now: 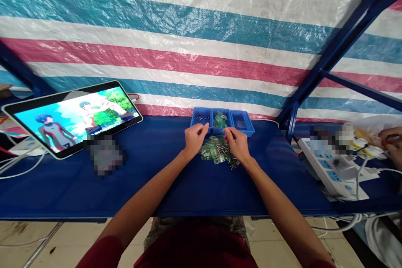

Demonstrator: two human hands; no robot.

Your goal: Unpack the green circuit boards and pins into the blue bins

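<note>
My left hand (195,140) is closed, thumb against curled fingers, just in front of the left blue bin (192,119). Whatever it pinches is too small to make out. To its right, my right hand (238,144) also has thumb and fingers pressed together, its contents unclear. Under and between the hands lies a pile of small clear-green plastic packets (208,150) and short metal screw-like pieces (223,149). Dark screw-like pieces (198,118) lie in the left bin. More green packets (220,119) fill the middle bin, and a few tiny pieces (240,124) sit in the right bin.
A tablet (75,117) playing a cartoon leans at the left, beside a blurred-out object (106,155). On the right lie a white power strip (333,169) and cables. Another person's hand (392,142) shows at the right edge. Blue metal posts (292,121) frame the blue table (141,184).
</note>
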